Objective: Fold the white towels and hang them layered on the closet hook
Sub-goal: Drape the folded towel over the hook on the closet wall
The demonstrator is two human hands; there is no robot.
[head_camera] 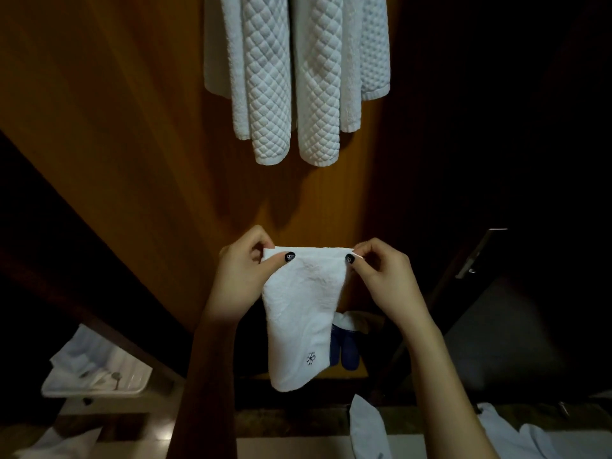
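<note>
Close below the camera, loose white cloths [367, 429] lie on the counter [298, 447]. Just beyond, the left hand [243, 276] and right hand [381, 276] each pinch a top corner of a small white towel [298, 313], which hangs folded between them. Farther up, quilted towels [291, 77] hang against the wooden closet panel [116, 127]. Should either pinch loosen on the way up, the fold could fall open or the towel drop.

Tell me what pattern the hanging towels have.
The hanging towels are white, diamond-quilted; head view shows it best.
</note>
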